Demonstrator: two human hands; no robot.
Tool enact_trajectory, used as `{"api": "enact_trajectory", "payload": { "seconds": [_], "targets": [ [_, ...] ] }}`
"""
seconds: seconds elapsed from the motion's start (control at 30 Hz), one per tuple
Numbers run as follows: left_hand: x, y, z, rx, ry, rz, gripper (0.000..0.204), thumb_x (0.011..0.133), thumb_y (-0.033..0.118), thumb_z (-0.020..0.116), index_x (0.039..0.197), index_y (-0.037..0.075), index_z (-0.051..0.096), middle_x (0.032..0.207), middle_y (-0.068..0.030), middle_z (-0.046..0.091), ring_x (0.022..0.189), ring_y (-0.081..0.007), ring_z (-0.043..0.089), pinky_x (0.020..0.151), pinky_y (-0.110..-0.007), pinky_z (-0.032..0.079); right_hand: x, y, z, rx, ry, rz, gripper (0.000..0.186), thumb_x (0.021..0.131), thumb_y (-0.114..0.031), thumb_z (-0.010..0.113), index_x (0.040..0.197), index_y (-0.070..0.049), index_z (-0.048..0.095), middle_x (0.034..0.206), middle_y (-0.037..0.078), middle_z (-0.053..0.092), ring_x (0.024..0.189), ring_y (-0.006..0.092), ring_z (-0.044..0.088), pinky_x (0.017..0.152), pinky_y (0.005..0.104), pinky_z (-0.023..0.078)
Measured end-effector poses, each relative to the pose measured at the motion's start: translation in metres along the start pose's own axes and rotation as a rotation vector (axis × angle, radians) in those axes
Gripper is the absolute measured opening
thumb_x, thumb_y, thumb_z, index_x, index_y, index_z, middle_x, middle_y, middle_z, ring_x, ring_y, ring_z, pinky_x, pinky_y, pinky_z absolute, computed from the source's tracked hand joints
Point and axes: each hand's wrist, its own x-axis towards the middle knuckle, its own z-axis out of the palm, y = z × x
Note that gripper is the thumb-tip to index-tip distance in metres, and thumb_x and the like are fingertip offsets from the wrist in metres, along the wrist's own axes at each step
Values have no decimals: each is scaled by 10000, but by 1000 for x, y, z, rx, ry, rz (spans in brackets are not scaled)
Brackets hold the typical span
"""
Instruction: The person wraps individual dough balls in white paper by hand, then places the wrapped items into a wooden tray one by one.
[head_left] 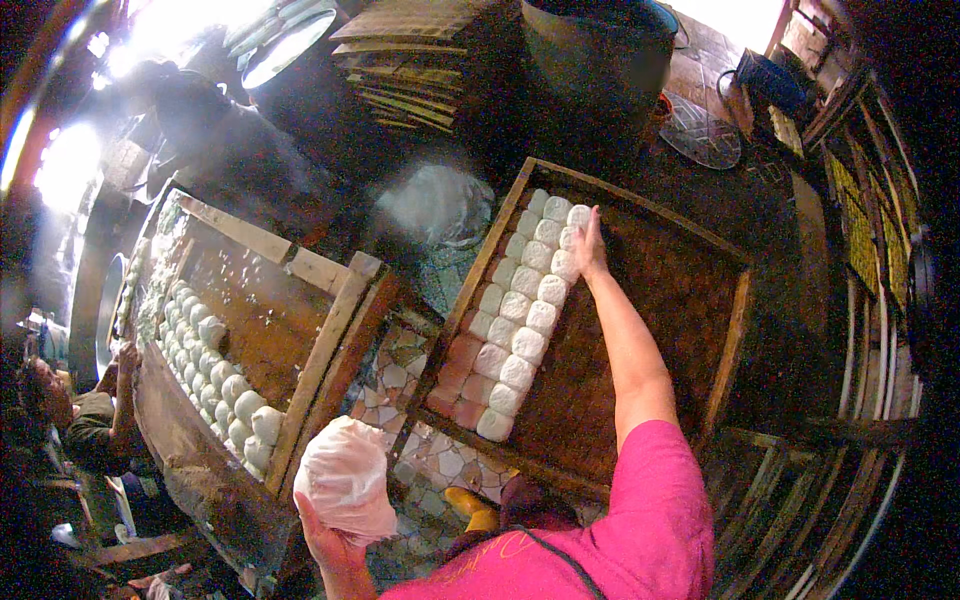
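Observation:
A plump bundle wrapped in white cloth (345, 478) rests in my left hand (330, 540), whose fingers curl round its underside. On the right, my right hand (590, 246) reaches to the far part of a wooden tray (640, 370). Its fingers are stretched out along the edge of the soft white square blocks (515, 372), touching the outer row. These blocks lie side by side in three rows against the tray's left side. What the blocks are made of cannot be made out for sure.
To the left stands a wooden box table (330, 340) with rows of round white bundles (228, 385). A person (95, 430) works at its far left. Steam rises near a pale heap (435, 205). Beyond are a large vat (600, 60) and stacked boards (410, 60).

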Motion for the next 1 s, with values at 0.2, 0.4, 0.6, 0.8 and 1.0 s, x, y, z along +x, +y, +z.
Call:
{"api": "enact_trajectory", "payload": {
  "seconds": [0.2,0.4,0.6,0.8,1.0],
  "targets": [
    [-21,27,-15,13,-32,127,665,897,490,446,1344,19,305,1321,-170,425,1200,-344,440,973,-512,386,-32,-26,-6,-135,192,-111,518,877,-56,487,1360,-20,303,1266,215,483,1134,327,504,956,362,405],
    [-62,78,-78,-73,-57,334,650,894,456,472,1339,10,315,1314,-165,435,1197,-322,447,1000,-476,368,-145,-314,24,311,-380,-312,214,833,0,523,1031,-14,602,989,118,632,914,236,607,837,325,467],
    [-132,141,-171,-303,4,558,718,862,489,510,1355,16,288,1328,-155,423,1201,-314,446,994,-474,374,-259,-568,60,558,-831,-1051,154,802,23,565,927,-33,634,880,119,645,817,250,631,744,320,499],
    [-201,167,-328,-559,214,790,677,873,441,519,1366,46,276,1340,-148,411,1206,-332,439,996,-492,372,-405,-762,174,443,-1251,-1475,117,796,-51,610,906,-51,649,819,99,640,732,204,608,685,321,474],
    [-236,169,-430,-603,372,944,659,887,398,507,1384,46,255,1380,-131,373,1254,-322,386,1030,-484,320,-480,-839,412,135,-1239,-1439,189,809,-228,564,837,-69,662,766,167,630,769,307,635,690,394,485]
  ]
}}
